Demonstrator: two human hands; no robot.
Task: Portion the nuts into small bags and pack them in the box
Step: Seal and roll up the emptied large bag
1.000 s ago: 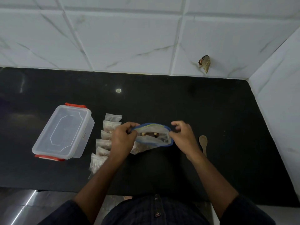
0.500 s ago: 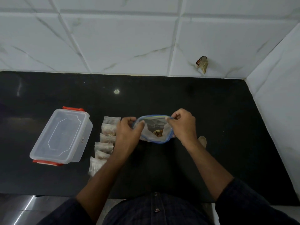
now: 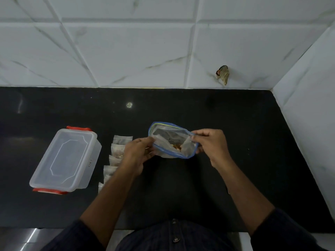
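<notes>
Head view, nearest edge: dark shirt front (image 3: 174,236) and both sleeves fill the bottom border; the sleeves are cut off by the frame.
Left forearm: crosses the row of small bags (image 3: 118,151) and hides the near ones; only corners of those show.
Small bags, contents: pale fill visible in the upper few; too small to identify piece by piece.
Small bags, axis: the row runs near to far, slightly slanted, just right of the box and apart from it.
Box (image 3: 66,159): clear plastic, lid on, red clips at its near and far ends; long axis runs near-left to far-right; interior not readable through the lid.
Left hand (image 3: 138,154): fingers and thumb curled, pinching the near-left rim of the large bag.
Right hand (image 3: 211,144): thumb and fingers pinching the right rim of the same bag; fingertips partly hidden behind the plastic.
Large bag (image 3: 172,140): clear, blue zip edge, held above the counter between the two hands, mouth spread wide and facing up toward the camera; long axis of the mouth runs left to right, tilted down to the right.
Nuts (image 3: 176,146): a small brown cluster at the bag's bottom, partly veiled by folded plastic.
Counter (image 3: 235,124): black, glossy.
Wall (image 3: 126,51): white marbled tiles; a small crumpled object (image 3: 222,74) sits on it, identity unclear.
</notes>
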